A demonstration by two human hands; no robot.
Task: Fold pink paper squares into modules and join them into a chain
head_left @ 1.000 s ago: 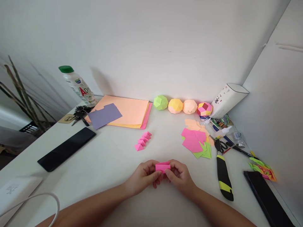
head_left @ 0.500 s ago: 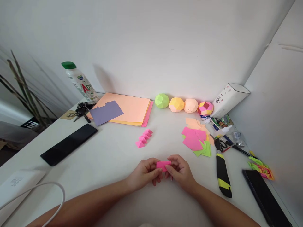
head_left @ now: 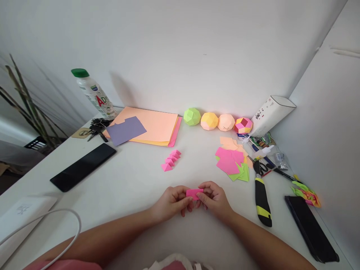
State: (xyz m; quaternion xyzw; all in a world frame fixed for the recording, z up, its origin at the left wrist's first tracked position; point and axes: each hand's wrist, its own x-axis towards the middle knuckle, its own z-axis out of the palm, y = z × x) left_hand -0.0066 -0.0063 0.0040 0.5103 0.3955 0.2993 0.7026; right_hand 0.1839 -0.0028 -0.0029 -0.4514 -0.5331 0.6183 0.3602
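Observation:
A small piece of pink paper (head_left: 194,193), which looks folded, is held between both hands just above the white table. My left hand (head_left: 176,202) pinches its left end with thumb and fingers. At the other end, my right hand (head_left: 214,199) grips the paper, the thumb lying on its front face. Beyond the hands, a short row of folded pink paper pieces (head_left: 171,160) stands on the table. To the right lies a loose pile of pink paper pieces (head_left: 229,160), with green paper pieces (head_left: 240,174) and peach ones (head_left: 229,141) partly under it.
Against the wall sit a green paper ball (head_left: 192,117) and several others. Peach sheets (head_left: 152,125) and a purple sheet (head_left: 126,130) lie left of them. A black phone (head_left: 83,167), a bottle (head_left: 97,95), a utility knife (head_left: 263,202), scissors (head_left: 260,167) and a black case (head_left: 311,228) surround the work area.
The camera view has shifted slightly, bringing some clothing into the bottom edge. Both hands keep hold of the pink paper in nearly the same place.

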